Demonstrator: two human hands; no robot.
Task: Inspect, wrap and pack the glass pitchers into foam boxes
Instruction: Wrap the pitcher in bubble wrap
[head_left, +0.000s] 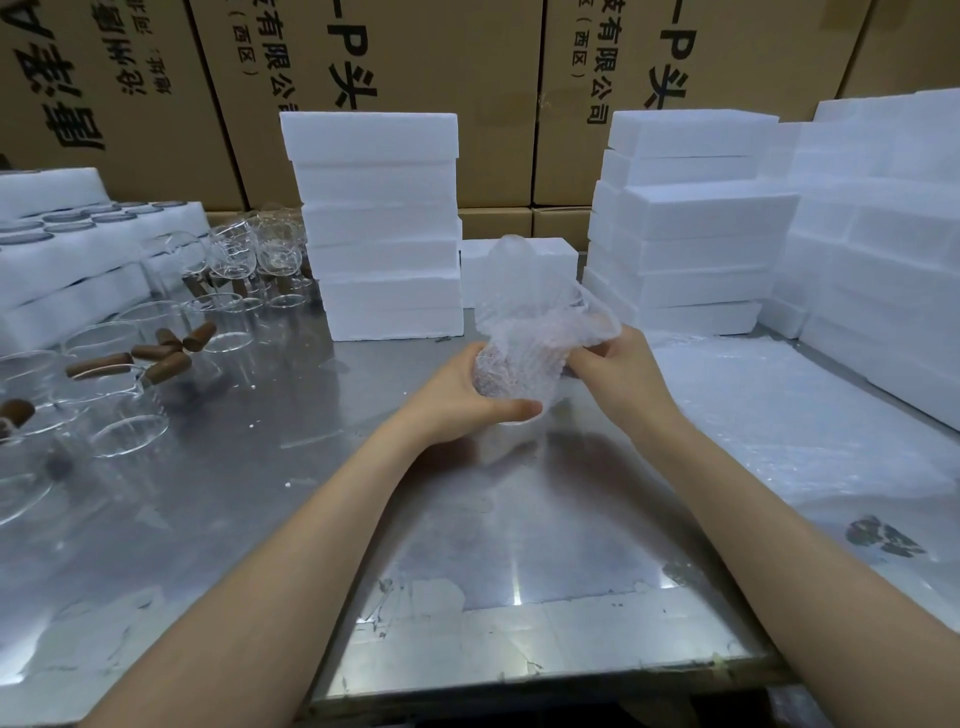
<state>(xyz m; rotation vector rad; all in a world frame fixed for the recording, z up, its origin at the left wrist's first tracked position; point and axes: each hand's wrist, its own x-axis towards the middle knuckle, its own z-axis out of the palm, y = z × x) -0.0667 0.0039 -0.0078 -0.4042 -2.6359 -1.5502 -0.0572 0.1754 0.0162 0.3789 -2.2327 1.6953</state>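
Observation:
A glass pitcher wrapped in bubble wrap is held above the middle of the metal table. My left hand grips its lower left side, thumb curled under it. My right hand holds the wrap on the right side, fingers tucked into its folds. The glass itself is mostly hidden by the wrap. A small foam box stands just behind the bundle. Several unwrapped glass pitchers with brown wooden handles lie at the left.
Stacks of white foam boxes stand at the back centre and back right, with more at the far right. Sheets of bubble wrap lie on the right. Foam trays sit at the left. Cardboard cartons form the back wall.

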